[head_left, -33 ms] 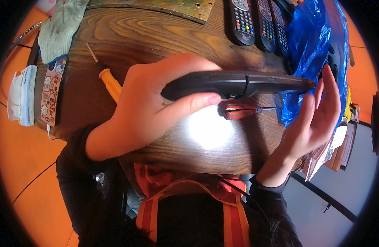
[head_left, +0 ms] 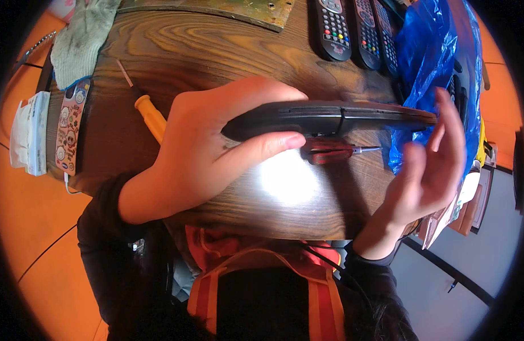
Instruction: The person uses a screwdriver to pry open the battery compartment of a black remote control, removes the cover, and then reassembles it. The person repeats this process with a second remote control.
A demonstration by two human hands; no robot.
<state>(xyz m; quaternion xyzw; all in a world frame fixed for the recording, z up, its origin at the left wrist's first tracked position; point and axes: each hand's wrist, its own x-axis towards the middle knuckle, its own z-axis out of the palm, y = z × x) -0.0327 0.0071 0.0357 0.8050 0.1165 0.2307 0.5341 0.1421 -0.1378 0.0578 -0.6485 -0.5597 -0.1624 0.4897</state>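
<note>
black device [head_left: 310, 119]: above the surface [head_left: 216, 48], beyond its front edge | left hand [head_left: 196, 148]: gripping one end | right hand [head_left: 429, 176]: open around the other, contact unclear | yellow-handled screwdriver [head_left: 150, 118]: toward left edge

A screwdriver [head_left: 151, 118] lies on the table [head_left: 233, 51] left of the device [head_left: 316, 120] in the left hand [head_left: 191, 145], a plastic bag [head_left: 425, 48] right, three remote controls [head_left: 334, 37] behind.

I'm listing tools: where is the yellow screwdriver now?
In the head view, the yellow screwdriver lies left of centre on the wooden table, between the left hand and the pale glove.
</note>
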